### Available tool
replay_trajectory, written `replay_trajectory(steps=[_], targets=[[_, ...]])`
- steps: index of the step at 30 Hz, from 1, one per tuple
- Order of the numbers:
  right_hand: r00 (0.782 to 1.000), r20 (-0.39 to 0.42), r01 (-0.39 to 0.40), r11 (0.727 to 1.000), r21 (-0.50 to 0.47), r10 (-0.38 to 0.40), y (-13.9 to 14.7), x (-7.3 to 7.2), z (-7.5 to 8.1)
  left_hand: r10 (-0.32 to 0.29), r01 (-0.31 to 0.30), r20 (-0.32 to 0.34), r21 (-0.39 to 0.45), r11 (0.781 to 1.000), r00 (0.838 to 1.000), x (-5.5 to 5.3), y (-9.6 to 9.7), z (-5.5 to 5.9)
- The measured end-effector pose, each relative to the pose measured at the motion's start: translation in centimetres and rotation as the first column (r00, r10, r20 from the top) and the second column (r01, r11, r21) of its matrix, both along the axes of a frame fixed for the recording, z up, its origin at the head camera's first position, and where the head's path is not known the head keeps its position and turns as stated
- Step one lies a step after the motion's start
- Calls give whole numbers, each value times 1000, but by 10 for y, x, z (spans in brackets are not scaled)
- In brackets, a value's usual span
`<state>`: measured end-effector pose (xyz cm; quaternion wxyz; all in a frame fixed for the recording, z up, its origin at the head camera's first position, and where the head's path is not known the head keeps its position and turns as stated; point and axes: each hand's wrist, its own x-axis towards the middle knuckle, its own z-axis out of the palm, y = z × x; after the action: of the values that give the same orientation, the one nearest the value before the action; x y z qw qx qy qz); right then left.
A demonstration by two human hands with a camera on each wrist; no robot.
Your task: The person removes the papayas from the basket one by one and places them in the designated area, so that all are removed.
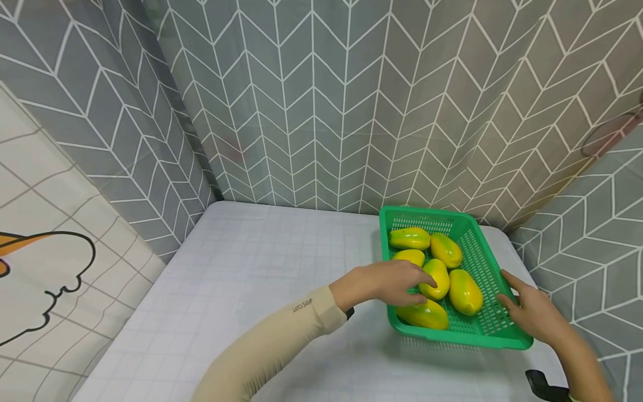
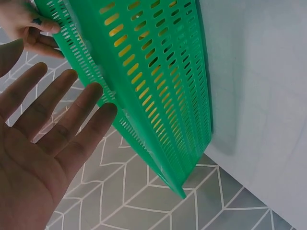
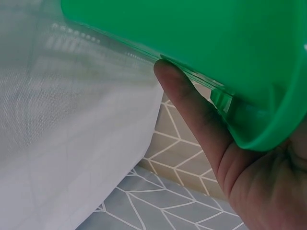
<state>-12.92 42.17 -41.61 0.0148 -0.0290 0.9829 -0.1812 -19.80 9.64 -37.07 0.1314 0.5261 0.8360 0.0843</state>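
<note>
A green plastic basket (image 1: 502,335) with slotted sides stands at the right end of the table. Several glossy yellow-green mangoes (image 1: 465,292) lie inside it. My left hand (image 1: 397,283) reaches over the basket's left side, above the mangoes, and overlaps one of them in the head view. In the left wrist view its fingers (image 2: 79,110) are spread and nearly straight, with nothing in the palm. At the right rim, my right hand (image 1: 537,310) grips the basket, thumb over the edge and fingers along the outside. The right wrist view shows the basket's green wall (image 3: 192,28) close up.
A white table (image 1: 261,268) with a faint grid extends left of the basket. Grey curtains with white chevron lines (image 1: 311,111) hang behind it and at both sides. A white grid cloth with a cartoon print (image 1: 45,279) is at the far left.
</note>
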Motion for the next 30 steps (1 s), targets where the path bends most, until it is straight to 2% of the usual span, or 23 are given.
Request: replay_trajectory(steps=[11, 18, 22, 30], targets=[[1000, -14, -7, 1000, -13, 7, 1, 1, -1, -12, 19, 52, -124, 992, 999, -2, 14, -1], [1000, -5, 0, 1000, -18, 0, 2, 1, 0, -22, 30, 51, -175, 984, 998, -3, 22, -4], [1000, -5, -3, 1000, -21, 3, 3, 1, -1, -26, 37, 52, -224, 974, 998, -2, 28, -3], [1000, 4, 2, 1000, -28, -2, 2, 0, -1, -32, 62, 96, -322, 945, 995, 3, 38, -5]])
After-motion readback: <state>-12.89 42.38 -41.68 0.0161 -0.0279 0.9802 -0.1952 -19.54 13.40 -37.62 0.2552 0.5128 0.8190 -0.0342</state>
